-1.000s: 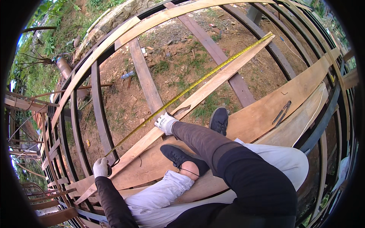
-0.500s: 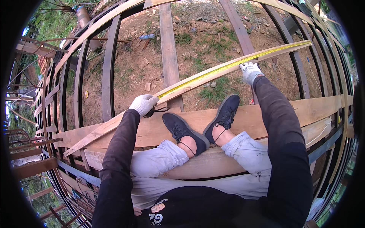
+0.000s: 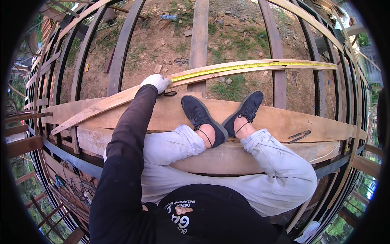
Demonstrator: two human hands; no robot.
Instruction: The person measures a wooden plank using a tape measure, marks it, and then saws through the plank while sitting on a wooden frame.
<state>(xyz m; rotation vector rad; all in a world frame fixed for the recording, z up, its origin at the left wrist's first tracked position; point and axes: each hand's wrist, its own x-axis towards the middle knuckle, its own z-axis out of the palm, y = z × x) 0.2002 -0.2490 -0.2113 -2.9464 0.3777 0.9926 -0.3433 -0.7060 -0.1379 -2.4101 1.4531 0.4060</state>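
left hand (image 3: 157, 83), white glove — fingers curled together around the near end of the tape measure (image 3: 227, 68). its case is mostly hidden under them, a black strap (image 3: 168, 94) looping out. how hard i'm gripping, can't tell. right hand not in view, so nothing of mine shows holding the far part down.

yellow blade lies along the plank (image 3: 107, 103), out to about its far tip. too small to tell if the hook has caught there. if it hasn't, i judge a light tug would slip it loose, and the blade could whip back at my glove.

plank spans the beams (image 3: 199, 36), bare ground (image 3: 229, 44) showing between. a knock from my wrist could swivel it — reading lost, maybe plank too.

shoes (image 3: 197, 112) on the wide board (image 3: 276, 122), heels close. a slipping foot would likely drag my arm and the tape along. pincers (image 3: 306, 133) lie near my right leg; a careless shift might kick them off through a gap.
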